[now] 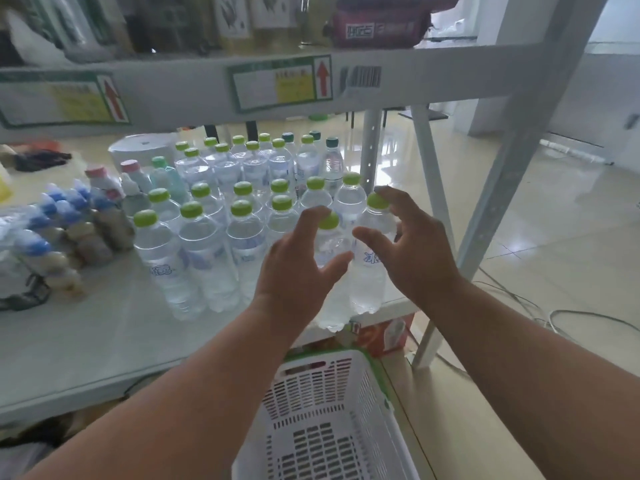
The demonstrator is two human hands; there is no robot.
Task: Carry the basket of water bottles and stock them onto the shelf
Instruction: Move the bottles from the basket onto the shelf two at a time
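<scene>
- Water bottles (207,258) with lime-green caps stand upright in close rows on the white shelf (104,334), filling the centre of the frame; the two nearest ones stand at the shelf's front right edge.
- Left hand (298,268), fingers spread and curled, hovers at the neck of a front bottle (332,306); whether it touches the bottle cannot be told.
- Right hand (412,251), likewise spread wide, has one fingertip at the cap of the rightmost front bottle (369,271) and grips nothing.
- White slotted basket (332,427) with a green rim sits below the forearms at lower centre, its visible interior bare.
- Bottles with darker green caps (331,161) stand at the back of the group.
- Small bottles with blue caps (52,216) cluster at left on the same shelf, with pink-capped bottles (104,185) just behind them.
- Upper shelf edge (173,95) crosses the top of the frame, carrying a label with a red arrow (322,81) and a barcode sticker (362,77).
- Grey shelf upright (519,150) slants down the right side over a glossy tiled floor (554,254).
</scene>
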